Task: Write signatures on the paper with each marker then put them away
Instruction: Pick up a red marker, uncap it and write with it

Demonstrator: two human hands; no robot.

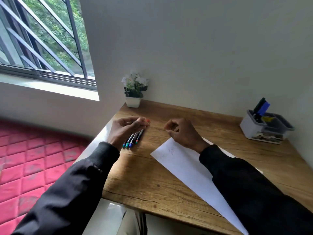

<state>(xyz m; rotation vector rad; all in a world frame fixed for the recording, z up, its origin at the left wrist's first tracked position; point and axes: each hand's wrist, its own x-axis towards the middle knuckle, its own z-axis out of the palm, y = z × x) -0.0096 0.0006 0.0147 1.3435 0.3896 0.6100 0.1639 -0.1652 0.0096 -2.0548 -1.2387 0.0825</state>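
Several dark markers (133,139) with blue, green and red caps lie side by side on the wooden desk (152,180), just below my left hand (126,128). That hand pinches a marker with a red-orange end (147,121) between thumb and fingers. My right hand (182,133) hovers over the top corner of the white paper (188,168), fingers curled, with nothing visible in it. Faint pen marks show on the paper near its top. At the far right, a grey-and-white organizer (264,128) holds a blue-capped marker (263,107) upright.
A small white pot of white flowers (133,92) stands at the desk's back left corner against the wall. A red quilted mattress (33,163) lies left of the desk under a barred window (42,39). My dark sleeves cover both forearms.
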